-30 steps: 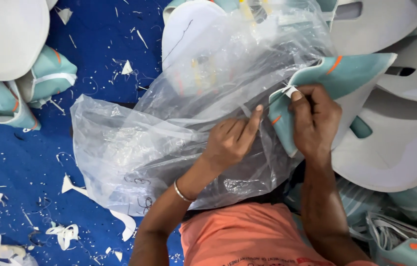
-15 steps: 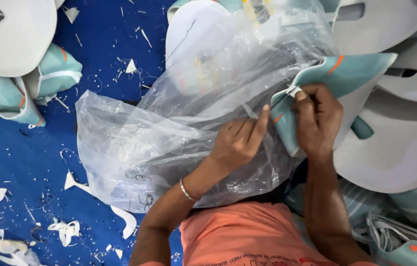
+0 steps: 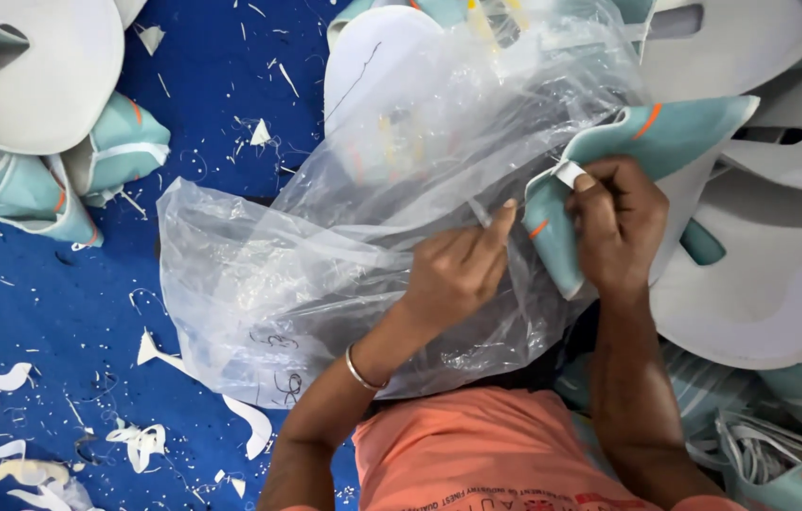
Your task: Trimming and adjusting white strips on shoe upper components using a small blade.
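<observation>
Left hand point(image 3: 453, 274), low centre of the frame, pressed down on a clear plastic bag point(image 3: 325, 274), fingers curled narrow with the forefinger stretched toward the neighbouring hand; thin bangle point(image 3: 360, 369) round the wrist. Right hand point(image 3: 619, 227), just right of centre, closed tight on the edge of a teal shoe upper point(image 3: 652, 142) marked with an orange stripe, thumb and forefinger pinching a small white tab point(image 3: 569, 173) at its tip. Orange shirt point(image 3: 477, 454) along the bottom edge. Bag crumpled and spread across the middle over a blue work surface point(image 3: 51, 312), with white offcuts point(image 3: 141, 440) scattered at lower left. Further off, white cut panels point(image 3: 770, 284) stacked at right and upper right, and more folded teal uppers point(image 3: 98, 161) heaped at upper left
</observation>
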